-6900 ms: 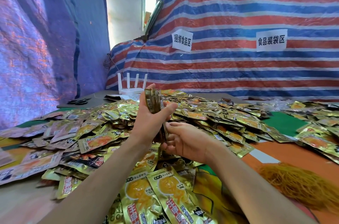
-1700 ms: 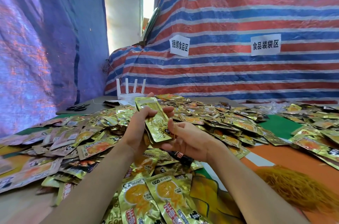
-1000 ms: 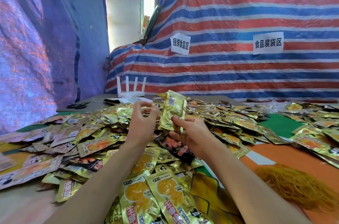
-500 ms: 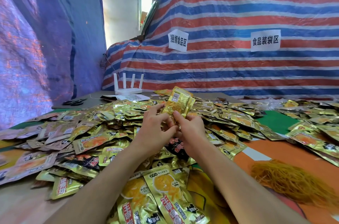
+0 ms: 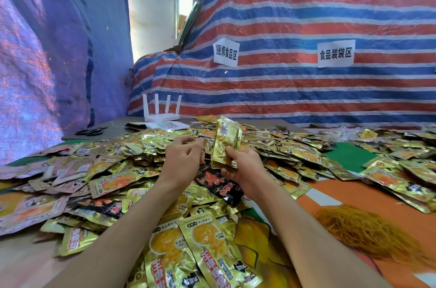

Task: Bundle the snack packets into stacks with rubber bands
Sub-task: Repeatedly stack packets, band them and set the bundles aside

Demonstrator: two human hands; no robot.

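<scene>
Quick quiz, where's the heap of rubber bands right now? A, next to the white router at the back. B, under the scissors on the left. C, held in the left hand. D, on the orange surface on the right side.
D: the loose heap of yellow rubber bands lies on the orange surface at the right of the view.

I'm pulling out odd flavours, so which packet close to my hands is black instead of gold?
The black packet with red print, lying flat just under the right hand, which holds the gold stack; everything around it is gold.
</scene>
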